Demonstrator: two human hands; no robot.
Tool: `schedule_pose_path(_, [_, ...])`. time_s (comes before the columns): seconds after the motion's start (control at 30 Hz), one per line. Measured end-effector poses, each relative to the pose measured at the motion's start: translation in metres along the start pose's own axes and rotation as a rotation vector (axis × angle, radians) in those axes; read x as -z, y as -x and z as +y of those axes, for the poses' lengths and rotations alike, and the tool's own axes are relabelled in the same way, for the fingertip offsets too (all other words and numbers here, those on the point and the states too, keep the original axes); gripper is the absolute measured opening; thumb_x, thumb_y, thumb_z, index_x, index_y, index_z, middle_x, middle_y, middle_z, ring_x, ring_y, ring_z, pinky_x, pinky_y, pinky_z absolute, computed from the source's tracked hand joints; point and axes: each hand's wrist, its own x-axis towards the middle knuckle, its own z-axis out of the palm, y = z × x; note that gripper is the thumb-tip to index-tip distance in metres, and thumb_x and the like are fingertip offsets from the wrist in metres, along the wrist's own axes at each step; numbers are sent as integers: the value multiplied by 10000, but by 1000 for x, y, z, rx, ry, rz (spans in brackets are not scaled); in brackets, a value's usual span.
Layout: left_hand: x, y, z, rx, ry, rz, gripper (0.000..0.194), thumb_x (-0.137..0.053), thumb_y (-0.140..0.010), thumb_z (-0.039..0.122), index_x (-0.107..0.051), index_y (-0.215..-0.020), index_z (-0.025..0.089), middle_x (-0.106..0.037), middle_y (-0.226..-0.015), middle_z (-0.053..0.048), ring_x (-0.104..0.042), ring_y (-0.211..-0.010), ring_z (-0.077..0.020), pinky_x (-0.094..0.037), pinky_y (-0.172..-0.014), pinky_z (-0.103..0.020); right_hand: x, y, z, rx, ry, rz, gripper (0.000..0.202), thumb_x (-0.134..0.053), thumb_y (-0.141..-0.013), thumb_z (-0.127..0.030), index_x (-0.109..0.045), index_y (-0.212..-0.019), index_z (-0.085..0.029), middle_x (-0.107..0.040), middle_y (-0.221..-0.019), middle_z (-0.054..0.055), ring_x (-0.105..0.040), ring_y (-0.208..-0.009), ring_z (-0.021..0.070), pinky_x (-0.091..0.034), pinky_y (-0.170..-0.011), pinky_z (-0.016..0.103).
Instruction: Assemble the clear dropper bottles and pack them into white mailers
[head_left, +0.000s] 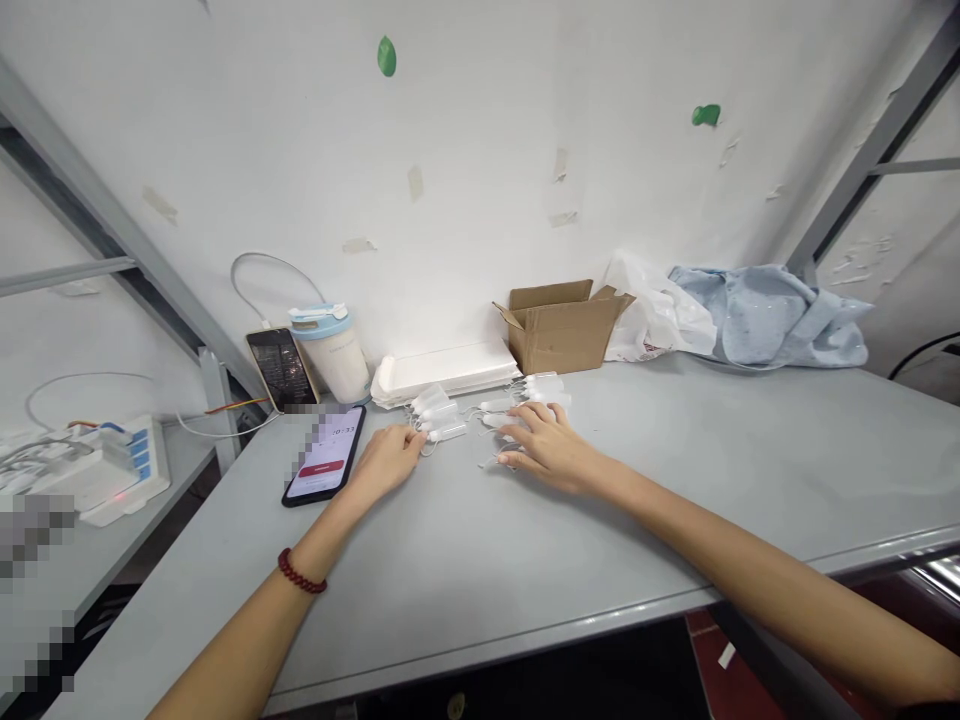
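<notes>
Nearest on the grey table (465,590), a dark-red braided bracelet (302,572) circles the left wrist. The left hand (390,460) is loosely curled at the left group of small white cylinders with thin cords (435,405); whether it pinches one cannot be told. The right hand (555,450) spreads its fingers over the right group (541,383). Behind the groups lie a flat white stack (450,368) and an open brown cardboard box (566,335).
</notes>
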Motion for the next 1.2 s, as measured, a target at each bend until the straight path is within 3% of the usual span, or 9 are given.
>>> schedule_pose_path(0.17, [-1,1,-1,-4,-90,48,397,-423,-806,418,-448,-477,199,-542,-489,-25,-481,-498,-173,-269,-513,-253,3,0,-1,-8,-54,47,379,-352,-921,-446,-559,-1125,-202,-539,-1114,144,-451,-1074,258,-312,-920,464])
schedule_pose_path(0.4, [2,5,5,9,-162,88,390,-392,-820,445,-425,-515,204,-533,-519,-31,-473,-529,-186,-258,-516,-258,5,-2,3,-43,-113,228,228,-404,-920,-250,-559,-1080,-203,-596,-940,90,-497,-935,228,-355,-833,386])
schedule_pose_path(0.53, [2,10,15,-71,-118,120,357,-397,-828,415,-424,-547,196,-499,-503,1,-446,-502,-157,-265,-507,-249,10,-2,0,-86,-267,330,187,-428,-907,-262,-571,-1018,-212,-613,-864,66,-534,-868,208,-375,-818,376])
schedule_pose_path(0.63, [0,15,23,-141,90,22,330,-407,-837,414,-476,-612,182,-515,-523,12,-466,-494,-136,-317,-506,-239,16,-1,-5,-136,-428,368,199,-454,-893,-324,-572,-1005,-210,-604,-814,41,-551,-792,183,-419,-730,324])
schedule_pose_path(0.77, [-4,22,32,-140,384,-179,329,-433,-835,445,-569,-894,151,-568,-600,8,-493,-469,-115,-395,-490,-232,22,2,-11,-232,-588,358,272,-458,-872,-403,-576,-1015,-205,-555,-771,15,-519,-658,137,-391,-516,233])
schedule_pose_path(0.9, [-7,27,40,-153,509,-311,414,-439,-845,441,-536,-1092,124,-582,-641,-1,-484,-458,-97,-409,-483,-227,25,3,-14,-297,-661,339,283,-471,-857,-423,-578,-994,-199,-533,-723,2,-509,-662,132,-349,-481,213])
schedule_pose_path(1.03, [-9,27,40,-139,575,-375,399,-408,-866,439,-552,-1059,120,-573,-634,1,-475,-439,-84,-361,-437,-204,27,2,-15,-301,-690,317,257,-483,-857,-396,-573,-987,-193,-560,-707,-4,-526,-692,138,-365,-552,232])
schedule_pose_path(1.2, [-8,26,40,-153,592,-333,344,-467,-842,432,-586,-940,125,-556,-612,9,-468,-440,-75,-359,-433,-194,25,2,-16,-298,-726,293,252,-485,-856,-386,-572,-991,-193,-565,-714,-7,-549,-692,135,-365,-556,230])
